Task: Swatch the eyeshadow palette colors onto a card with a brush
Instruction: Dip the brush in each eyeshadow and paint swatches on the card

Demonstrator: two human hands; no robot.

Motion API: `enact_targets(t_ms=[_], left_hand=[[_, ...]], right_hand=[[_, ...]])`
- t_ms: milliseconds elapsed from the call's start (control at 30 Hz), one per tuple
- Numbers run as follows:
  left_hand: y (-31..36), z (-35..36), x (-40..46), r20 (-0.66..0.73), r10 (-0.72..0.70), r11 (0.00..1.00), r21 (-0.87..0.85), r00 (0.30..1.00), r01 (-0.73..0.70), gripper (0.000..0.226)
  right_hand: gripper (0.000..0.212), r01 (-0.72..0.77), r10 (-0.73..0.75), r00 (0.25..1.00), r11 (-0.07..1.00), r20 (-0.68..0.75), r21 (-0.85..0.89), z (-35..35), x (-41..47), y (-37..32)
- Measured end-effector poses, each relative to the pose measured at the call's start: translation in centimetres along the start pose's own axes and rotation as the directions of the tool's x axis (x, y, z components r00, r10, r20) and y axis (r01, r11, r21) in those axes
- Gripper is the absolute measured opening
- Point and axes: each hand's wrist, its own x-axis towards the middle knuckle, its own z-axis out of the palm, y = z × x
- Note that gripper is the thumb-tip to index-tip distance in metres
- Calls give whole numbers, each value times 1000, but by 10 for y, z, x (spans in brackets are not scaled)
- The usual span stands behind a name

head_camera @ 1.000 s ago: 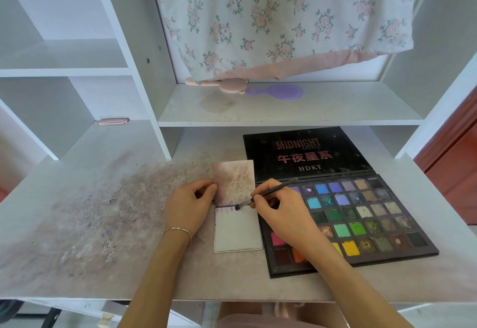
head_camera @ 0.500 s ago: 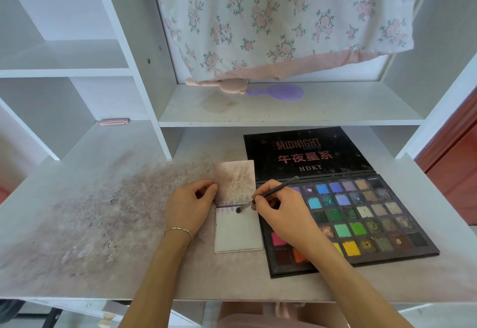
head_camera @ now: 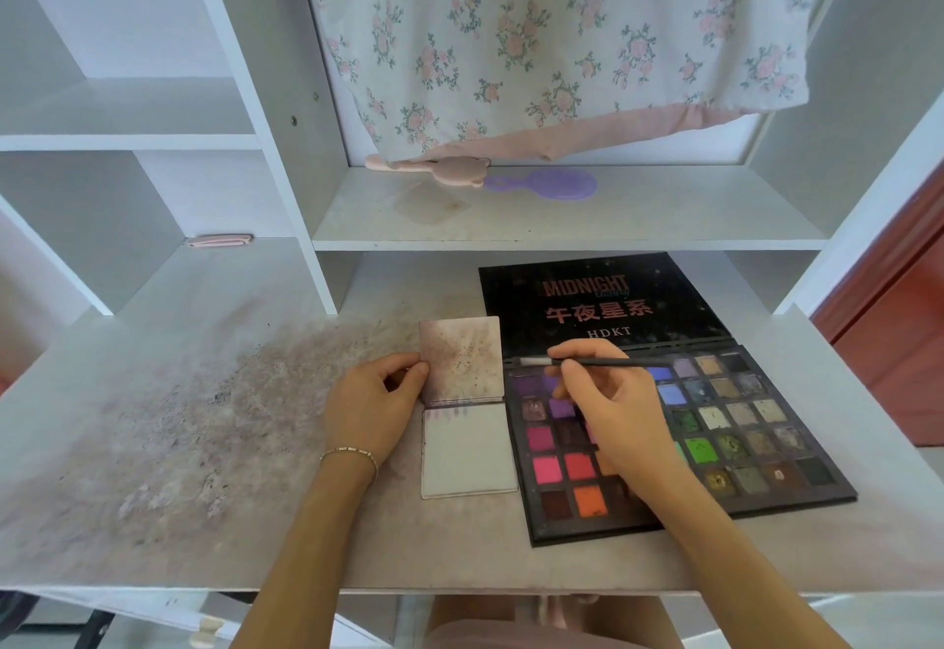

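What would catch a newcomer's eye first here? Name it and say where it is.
The open eyeshadow palette on the right of the desk, with its grid of bright colours. Just left of it lies a small open card with faint purple strokes along its top edge; the left hand holds its stained upper flap. The right hand pinches a thin brush over the palette's top-left pans.

white shelving unit (head_camera: 265, 86) | stained desk top (head_camera: 204, 418) | floral cloth (head_camera: 536, 35) hanging | daylight
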Motion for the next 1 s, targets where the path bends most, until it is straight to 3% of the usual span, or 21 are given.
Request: enact_targets(t_ms=[167,433,800,1000], left_hand=[[-1,0,0,7,10,1000,2,1000,-10,13],[-3,3,2,-8,7,1000,22,1000,-7,15],[-1,1,1,4,0,1000,22,1000,0,14],[-1,0,1,4,-2,999,40,1000,2,15]], right_hand=[[24,18,-28,992,996,-120,-88,-34,-5,6],[13,-105,-29,913,947,-407,-303,-93,4,24],[14,-165,-1,948,854,-317,-494,-101,9,35],[17,-180,-17,929,852,-370,-492,-102,10,37]])
